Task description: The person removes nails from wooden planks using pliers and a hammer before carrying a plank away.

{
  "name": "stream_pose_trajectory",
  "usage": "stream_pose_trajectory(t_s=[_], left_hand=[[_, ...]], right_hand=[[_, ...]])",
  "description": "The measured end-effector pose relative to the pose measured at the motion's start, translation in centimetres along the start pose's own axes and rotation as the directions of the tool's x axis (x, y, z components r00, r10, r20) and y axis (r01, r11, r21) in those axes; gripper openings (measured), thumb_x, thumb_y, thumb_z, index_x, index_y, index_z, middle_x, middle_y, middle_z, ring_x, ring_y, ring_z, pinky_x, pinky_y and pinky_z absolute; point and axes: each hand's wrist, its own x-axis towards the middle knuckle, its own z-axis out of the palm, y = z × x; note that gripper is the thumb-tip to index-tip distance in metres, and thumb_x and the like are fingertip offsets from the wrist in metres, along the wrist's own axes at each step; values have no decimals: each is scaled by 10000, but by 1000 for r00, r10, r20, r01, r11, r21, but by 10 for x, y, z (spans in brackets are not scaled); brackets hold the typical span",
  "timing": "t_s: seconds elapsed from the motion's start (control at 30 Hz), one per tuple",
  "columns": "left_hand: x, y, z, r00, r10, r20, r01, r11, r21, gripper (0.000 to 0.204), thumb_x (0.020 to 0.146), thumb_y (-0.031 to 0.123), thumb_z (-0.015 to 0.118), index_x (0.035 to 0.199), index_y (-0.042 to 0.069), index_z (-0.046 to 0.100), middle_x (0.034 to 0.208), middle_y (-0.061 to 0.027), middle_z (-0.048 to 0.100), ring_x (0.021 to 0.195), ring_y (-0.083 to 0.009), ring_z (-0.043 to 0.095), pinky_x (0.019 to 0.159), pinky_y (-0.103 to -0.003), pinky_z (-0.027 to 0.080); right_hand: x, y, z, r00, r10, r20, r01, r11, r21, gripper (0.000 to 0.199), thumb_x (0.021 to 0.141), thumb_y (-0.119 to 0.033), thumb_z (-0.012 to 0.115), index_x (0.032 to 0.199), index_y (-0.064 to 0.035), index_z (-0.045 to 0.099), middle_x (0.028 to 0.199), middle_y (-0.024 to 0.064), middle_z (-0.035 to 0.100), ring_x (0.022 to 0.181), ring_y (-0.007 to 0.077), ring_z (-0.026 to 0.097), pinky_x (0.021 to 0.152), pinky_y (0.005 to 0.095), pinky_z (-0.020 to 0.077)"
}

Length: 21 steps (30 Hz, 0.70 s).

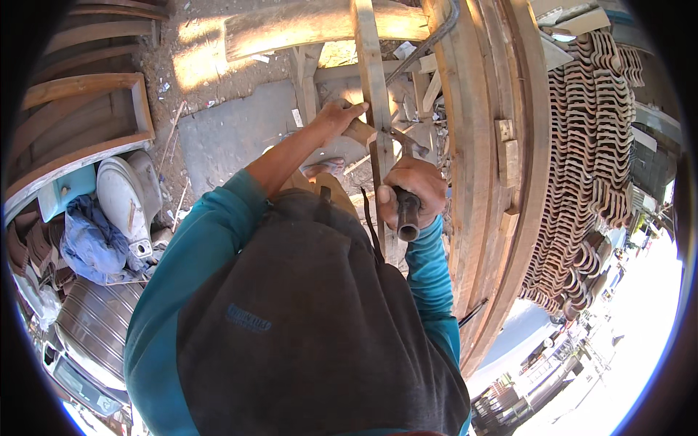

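Observation:
My right hand (pixel 420 187) is closed round the handle of a hammer (pixel 408 225). The handle's round butt end points back toward me. The hammer's metal head (pixel 411 144) is just beyond my fist, beside a narrow wooden beam (pixel 372 69) that runs away from me. My left hand (pixel 337 118) is at the left side of that beam, closed on a short wooden block (pixel 359 132). The block's end meets the beam. Part of my left fingers is hidden behind the hand and the block.
Long planks (pixel 476 145) lie at right, with small wood offcuts (pixel 508 156) on them. Curved roof tiles (pixel 582 123) are stacked beyond. A thick board (pixel 291 33) crosses ahead. At left are a wooden frame (pixel 87 86), a pale toilet seat (pixel 127 192) and blue cloth (pixel 94 240).

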Motion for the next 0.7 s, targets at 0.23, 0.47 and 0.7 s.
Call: stream_pose_trajectory(t_s=[0.23,0.47,0.7], left_hand=[[27,46,8,994,-28,107,-21,901,434,880,685,705,801,1208,4,704,1059,-175,712,961,-309,680,831,-410,527],[32,47,4,966,9,258,-89,950,299,853,706,693,793,1138,-37,704,982,-115,700,844,-208,654,741,-367,521],[55,29,2,950,27,311,-88,979,183,738,763,555,819,1225,4,653,1090,-79,680,952,-180,636,826,-345,515]], right_hand=[[-15,-23,-11,998,60,16,-60,997,-50,260,691,-113,723,915,-10,642,722,114,554,644,317,570,603,400,470],[-44,-21,11,947,16,-320,10,997,80,221,853,-203,682,869,1,599,709,107,560,678,251,565,660,413,487],[-53,-32,3,945,10,-327,5,999,44,363,896,-346,669,851,4,583,705,135,576,620,264,566,703,504,506]])
